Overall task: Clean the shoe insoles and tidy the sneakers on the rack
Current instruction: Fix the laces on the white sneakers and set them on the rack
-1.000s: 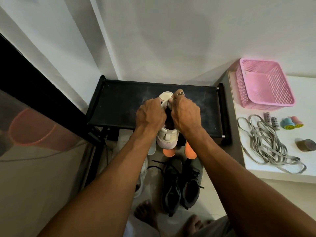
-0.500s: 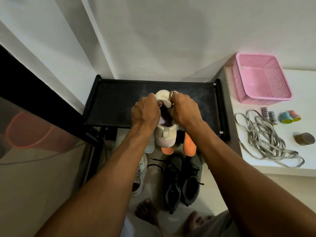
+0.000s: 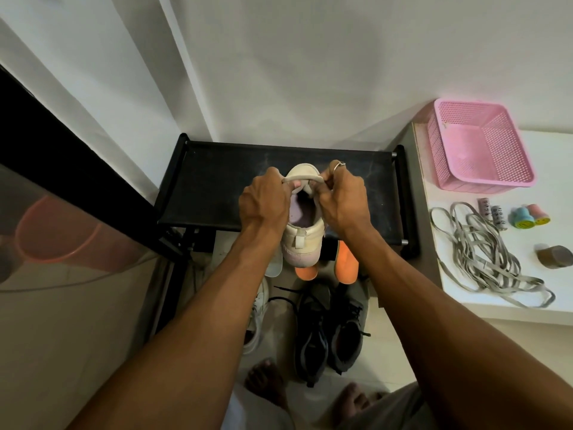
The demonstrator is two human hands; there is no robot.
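Left hand (image 3: 263, 203): curled tight at the left rim of the white sneaker (image 3: 302, 243), pinching one end of a pale strip (image 3: 302, 179) across its mouth
Right hand (image 3: 341, 201): curled the same way at the right rim, pinching the strip's other end; wore a ring on one raised finger
Strip: pulled taut between the two hands; tongue edge or strap, could not be told
Sneaker: gripped between both hands, heel toward the wrists, toe pointing away, held above the black rack (image 3: 217, 187) whose top shelf lay under and beyond the hands
Purple insole (image 3: 299, 212): lay inside the sneaker, between the hands, apparently seated
Under the wrists: two orange pieces (image 3: 346, 265), likely insoles, and a pale insole (image 3: 274, 265) stuck out from below the shelf
Beneath the forearms: dark sneakers (image 3: 310, 336) stood on the floor with laces loose; a second white sneaker (image 3: 257, 318) lay just left of them
Off to the right of the right hand: white tabletop (image 3: 555, 169) carried a pink basket (image 3: 483, 186) and loose grey laces (image 3: 483, 252)
Done, by the look of it: one insole back inside its sneaker
Left, by the look of it: setting this sneaker on the rack, refitting the loose insoles, relacing, lining up the floor sneakers; looked less than half finished
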